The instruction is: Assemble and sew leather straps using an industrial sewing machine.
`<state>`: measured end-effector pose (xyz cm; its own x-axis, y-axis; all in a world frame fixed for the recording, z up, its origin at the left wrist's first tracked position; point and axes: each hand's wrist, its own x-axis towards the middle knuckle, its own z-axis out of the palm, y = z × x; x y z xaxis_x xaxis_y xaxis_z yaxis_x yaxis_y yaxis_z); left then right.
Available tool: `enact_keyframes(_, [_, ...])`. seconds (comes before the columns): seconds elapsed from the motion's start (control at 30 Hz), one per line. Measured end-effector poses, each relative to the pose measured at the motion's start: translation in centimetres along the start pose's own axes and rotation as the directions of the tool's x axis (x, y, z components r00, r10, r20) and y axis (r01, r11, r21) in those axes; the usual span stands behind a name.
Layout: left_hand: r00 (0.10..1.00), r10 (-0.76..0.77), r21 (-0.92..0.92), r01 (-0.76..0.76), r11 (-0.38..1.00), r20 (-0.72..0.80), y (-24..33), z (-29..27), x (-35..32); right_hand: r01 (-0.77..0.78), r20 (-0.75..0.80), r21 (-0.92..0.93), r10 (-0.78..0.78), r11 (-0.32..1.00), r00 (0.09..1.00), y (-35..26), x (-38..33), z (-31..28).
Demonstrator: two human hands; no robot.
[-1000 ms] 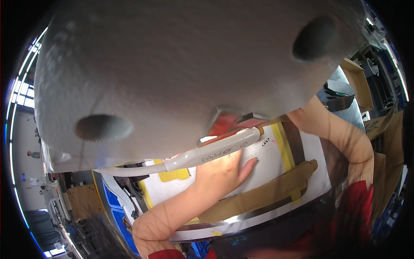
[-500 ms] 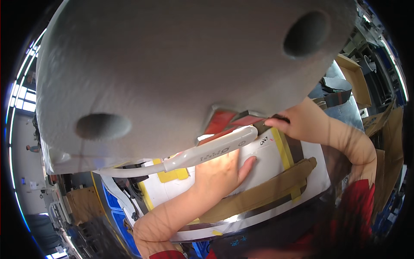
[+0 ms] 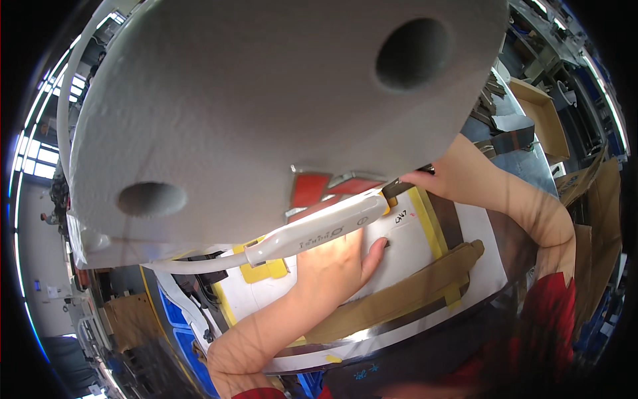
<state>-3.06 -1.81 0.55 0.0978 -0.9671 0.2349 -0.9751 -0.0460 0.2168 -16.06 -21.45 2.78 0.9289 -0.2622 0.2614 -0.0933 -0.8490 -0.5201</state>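
Note:
A large pale grey machine head (image 3: 266, 100), with two round holes and a red-and-silver emblem, fills the upper view. Along its lower edge runs a white lamp bar (image 3: 319, 229) on a white cord, lighting the work surface. My left hand (image 3: 332, 263) lies on the white board (image 3: 405, 243) below the lamp, thumb stretched away; the lamp covers its fingertips. At the lamp's right end, my right hand (image 3: 452, 176) bends in toward the machine, thumb and fingers closed around something dark. The machine head hides most of those fingers.
A brown cardboard strip (image 3: 399, 292) is taped along the board's near side, with yellow tape (image 3: 428, 223) nearby. Dark pieces (image 3: 512, 143) lie on the metal table at right, by an open cardboard box (image 3: 541, 120). Blue bins (image 3: 189, 352) stand at lower left.
The view has shifted, so the machine head appears farther left and higher. My right hand has moved slightly left and up, closer behind the machine; my left hand stays nearly still.

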Motion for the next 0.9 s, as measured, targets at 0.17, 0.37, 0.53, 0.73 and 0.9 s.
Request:
enact_keyframes(0.17, [0.999,-0.038,-0.069,0.038,0.997,0.003,0.0,-0.2,-0.1,-0.070,-0.019,0.175,0.075,0.982,0.997,-1.3,1.0,-0.4])
enact_keyframes(0.37, [0.996,-0.087,-0.184,0.082,0.979,-0.021,-0.6,0.1,-0.3,-0.088,0.043,0.286,0.079,0.954,0.996,-0.8,1.9,1.4])
enact_keyframes(0.53, [0.998,-0.066,-0.147,0.063,0.987,-0.020,-0.8,0.2,-0.4,-0.158,0.001,0.196,0.161,0.968,0.987,-1.3,1.8,3.1])
enact_keyframes(0.73, [0.998,-0.031,-0.137,0.025,0.990,-0.049,-0.4,0.0,-0.1,-0.073,-0.025,0.104,0.076,0.992,0.997,-0.6,1.7,3.3])
enact_keyframes(0.9, [1.000,-0.009,-0.029,0.009,1.000,-0.022,-0.6,0.2,-0.4,-0.042,-0.010,0.068,0.043,0.997,0.999,-0.6,1.5,3.1])
